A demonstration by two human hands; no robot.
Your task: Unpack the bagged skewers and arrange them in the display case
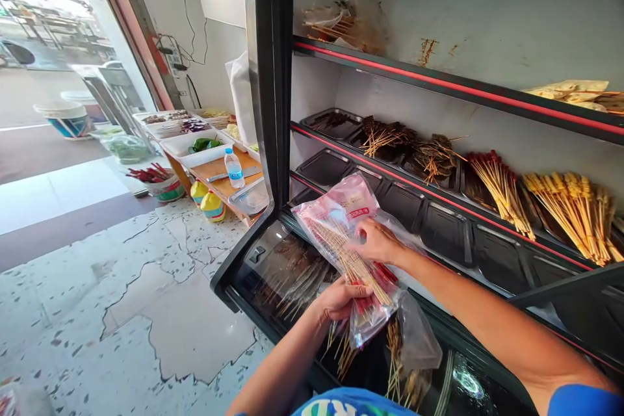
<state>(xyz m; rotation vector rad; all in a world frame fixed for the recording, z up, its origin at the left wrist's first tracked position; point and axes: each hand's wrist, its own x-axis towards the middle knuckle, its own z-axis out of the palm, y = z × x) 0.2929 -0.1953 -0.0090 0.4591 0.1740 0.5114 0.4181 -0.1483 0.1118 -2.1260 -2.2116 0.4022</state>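
Observation:
My left hand [341, 301] is closed around the lower end of a clear pink-printed plastic bag of skewers [341, 221], gripping it near the red meat ends. Fingers of my right hand [375, 240] pinch the middle of the same bag from above. The bag slants from upper left to lower right in front of an open black display fridge [266, 110]. More bare sticks [397, 370] and loose clear plastic [416, 335] hang below the bag.
Fridge shelves hold black trays [441, 224], some bare, and bundles of skewers [502, 192] to the right. To the left, a low wooden table [214, 172] carries white trays, a water bottle [234, 169] and a knife. Cracked terrazzo floor [121, 299] lies lower left.

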